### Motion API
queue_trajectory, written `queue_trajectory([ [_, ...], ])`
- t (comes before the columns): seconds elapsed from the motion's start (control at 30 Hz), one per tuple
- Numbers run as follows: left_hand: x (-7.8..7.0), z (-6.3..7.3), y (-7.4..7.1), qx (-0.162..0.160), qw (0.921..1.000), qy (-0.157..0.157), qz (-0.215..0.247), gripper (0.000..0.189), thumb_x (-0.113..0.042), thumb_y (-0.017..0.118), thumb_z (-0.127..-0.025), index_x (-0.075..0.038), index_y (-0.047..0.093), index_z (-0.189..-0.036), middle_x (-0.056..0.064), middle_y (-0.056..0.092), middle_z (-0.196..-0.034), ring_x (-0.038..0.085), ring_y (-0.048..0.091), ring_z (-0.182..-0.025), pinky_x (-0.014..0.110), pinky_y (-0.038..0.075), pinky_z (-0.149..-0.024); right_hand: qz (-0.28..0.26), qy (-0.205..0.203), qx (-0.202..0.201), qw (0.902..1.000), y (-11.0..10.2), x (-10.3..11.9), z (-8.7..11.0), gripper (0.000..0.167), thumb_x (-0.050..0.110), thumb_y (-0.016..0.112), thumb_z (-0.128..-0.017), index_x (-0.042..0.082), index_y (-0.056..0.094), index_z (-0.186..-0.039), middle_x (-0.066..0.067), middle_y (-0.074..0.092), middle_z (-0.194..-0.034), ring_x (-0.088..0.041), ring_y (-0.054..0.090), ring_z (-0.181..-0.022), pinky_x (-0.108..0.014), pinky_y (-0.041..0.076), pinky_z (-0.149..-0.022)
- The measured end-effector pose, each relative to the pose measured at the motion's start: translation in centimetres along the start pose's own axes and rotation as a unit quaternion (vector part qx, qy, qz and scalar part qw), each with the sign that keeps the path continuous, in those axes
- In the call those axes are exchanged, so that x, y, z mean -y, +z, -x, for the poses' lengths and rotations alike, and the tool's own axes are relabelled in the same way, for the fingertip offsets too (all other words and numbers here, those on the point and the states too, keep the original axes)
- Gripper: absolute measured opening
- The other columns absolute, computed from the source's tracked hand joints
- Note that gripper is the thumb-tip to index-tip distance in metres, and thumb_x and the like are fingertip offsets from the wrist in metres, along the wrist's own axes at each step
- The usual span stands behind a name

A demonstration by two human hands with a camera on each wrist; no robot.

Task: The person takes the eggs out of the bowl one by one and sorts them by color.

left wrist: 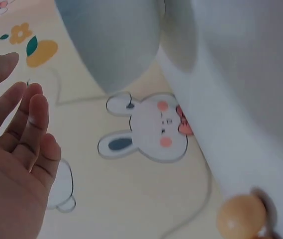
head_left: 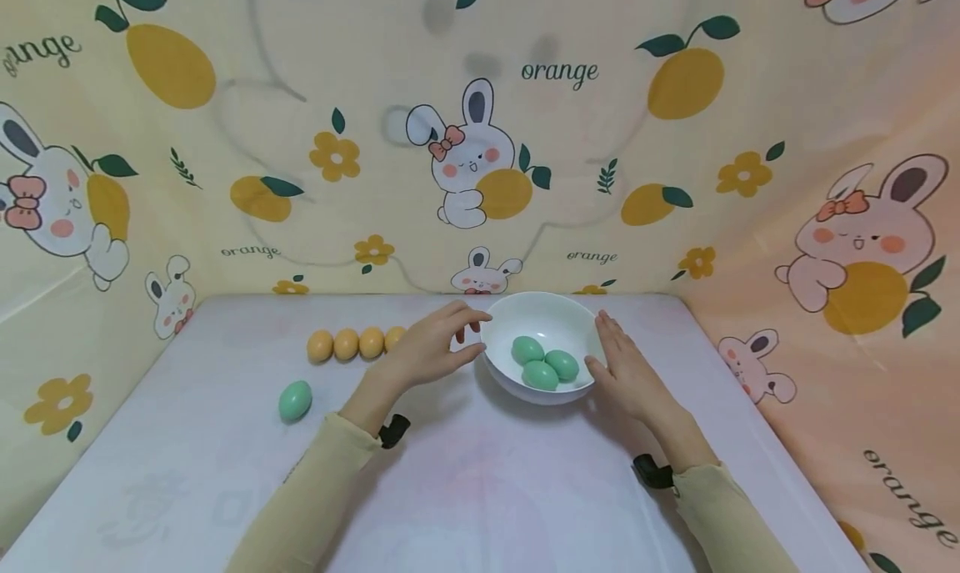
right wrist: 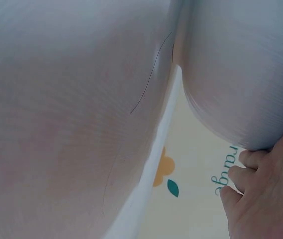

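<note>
A white bowl [head_left: 562, 319] stands toward the back of the table, with three green eggs [head_left: 540, 375] lying together inside it. My left hand [head_left: 431, 344] is at the bowl's left rim, fingers loosely bent and holding nothing. In the left wrist view, a gap shows between that hand's fingertips [left wrist: 39, 109] and the bowl [left wrist: 114, 45]. On the other side my right hand [head_left: 633, 373] lies along the bowl's right wall, its fingers fairly straight. The right wrist view has its fingertips [right wrist: 240, 177] right at the bowl's curved outside [right wrist: 235, 74].
Several orange eggs [head_left: 346, 344] form a row at the back left, partly hidden by my left hand. One more green egg [head_left: 296, 401] lies in front of that row. A patterned cloth [head_left: 570, 156] with rabbits and fruit rises behind the white table [head_left: 480, 490] and along its sides.
</note>
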State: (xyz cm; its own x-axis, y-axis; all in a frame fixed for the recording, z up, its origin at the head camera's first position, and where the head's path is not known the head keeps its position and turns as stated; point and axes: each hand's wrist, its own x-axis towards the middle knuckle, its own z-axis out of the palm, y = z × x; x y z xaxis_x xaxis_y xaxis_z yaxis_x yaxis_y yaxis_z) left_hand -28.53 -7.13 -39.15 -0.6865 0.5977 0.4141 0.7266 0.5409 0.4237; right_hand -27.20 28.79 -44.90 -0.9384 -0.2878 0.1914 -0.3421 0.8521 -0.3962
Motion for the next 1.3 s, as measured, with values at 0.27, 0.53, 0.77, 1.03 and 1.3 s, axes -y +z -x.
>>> queue_trajectory([
  [0.27,-0.6,-3.0,2.6,0.063,0.9976,0.004,-0.027,0.041,-0.023,0.073,-0.099,-0.01,0.064,-0.137,0.001,0.063,-0.114,0.016,0.063,-0.092,0.025,0.051,-0.075,-0.002,-0.003,-0.001,1.0,0.2,-0.2,0.1,0.076,0.036,0.044,-0.109,-0.003,0.01,-0.164,-0.019,0.007,-0.173,-0.044,0.011,-0.157,-0.062,0.016,-0.124],
  [0.53,-0.5,-5.3,4.5,0.118,0.9914,0.0,-0.057,0.04,-0.028,0.071,-0.099,-0.011,0.067,-0.136,0.0,0.064,-0.113,0.011,0.058,-0.088,0.024,0.049,-0.073,0.0,-0.003,0.0,1.0,0.1,-0.1,0.0,0.077,0.036,0.044,-0.108,-0.001,0.008,-0.165,-0.018,0.006,-0.173,-0.04,0.008,-0.159,-0.06,0.014,-0.125],
  [0.77,-0.5,-6.9,5.9,0.173,0.9826,-0.036,-0.057,0.041,-0.03,0.071,-0.099,-0.012,0.067,-0.136,0.002,0.064,-0.115,0.014,0.061,-0.094,0.029,0.053,-0.085,-0.002,-0.01,-0.008,0.9999,0.0,0.0,-0.1,0.076,0.035,0.045,-0.108,-0.004,0.01,-0.164,-0.021,0.009,-0.172,-0.044,0.01,-0.158,-0.062,0.016,-0.124],
  [1.03,-0.5,-8.4,7.1,0.213,0.9703,-0.082,-0.081,0.041,-0.033,0.072,-0.098,-0.015,0.068,-0.135,0.001,0.059,-0.117,0.015,0.058,-0.099,0.032,0.052,-0.09,-0.005,-0.011,-0.012,0.9999,0.1,0.1,-0.1,0.076,0.034,0.046,-0.108,-0.003,0.013,-0.164,-0.021,0.011,-0.172,-0.043,0.011,-0.158,-0.062,0.017,-0.124],
  [1.3,-0.4,-9.7,7.4,0.231,0.9651,-0.087,-0.087,0.042,-0.033,0.07,-0.1,-0.016,0.067,-0.138,0.003,0.058,-0.118,0.016,0.056,-0.098,0.03,0.05,-0.087,-0.005,-0.006,-0.009,0.9999,-0.1,0.1,-0.1,0.076,0.034,0.046,-0.107,-0.003,0.01,-0.164,-0.019,0.009,-0.173,-0.042,0.01,-0.158,-0.06,0.014,-0.125],
])
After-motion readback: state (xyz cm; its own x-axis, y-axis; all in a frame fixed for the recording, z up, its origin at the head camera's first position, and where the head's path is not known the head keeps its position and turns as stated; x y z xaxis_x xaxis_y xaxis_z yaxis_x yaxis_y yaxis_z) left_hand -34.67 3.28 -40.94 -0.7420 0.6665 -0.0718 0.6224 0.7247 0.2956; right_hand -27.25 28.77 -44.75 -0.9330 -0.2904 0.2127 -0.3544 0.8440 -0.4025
